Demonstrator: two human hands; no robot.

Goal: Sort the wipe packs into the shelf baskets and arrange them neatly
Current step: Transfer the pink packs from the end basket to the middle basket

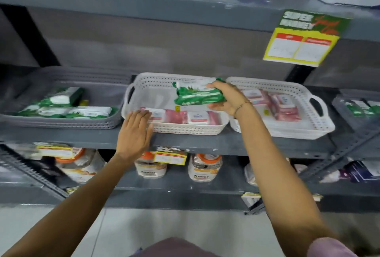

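1. Grey metal shelf (205,143) carries a row of baskets; jars stand on the level below the hands.
2. Middle white basket (144,80) sits directly in front of both hands. Pink wipe packs (198,117) lie flat along its front wall, long axes running left to right.
3. Right hand (225,100) holds a green wipe pack (197,94) above the rear half of this basket. Fingers are curled over the pack's right end, thumb beneath, in a firm grasp.
4. Held pack orientation: long axis roughly left to right, free end pointing away from the right fingers toward the left, printed face tilted toward the camera.
5. Left hand (134,133) is flat and spread, grasping nothing. Its fingertips rest on the basket's front left corner, touching the nearest pink pack.
6. Grey basket (61,123), left of the left fingers, contains more green packs.
7. Second white basket (320,125), right of the right fingers, contains pink packs.
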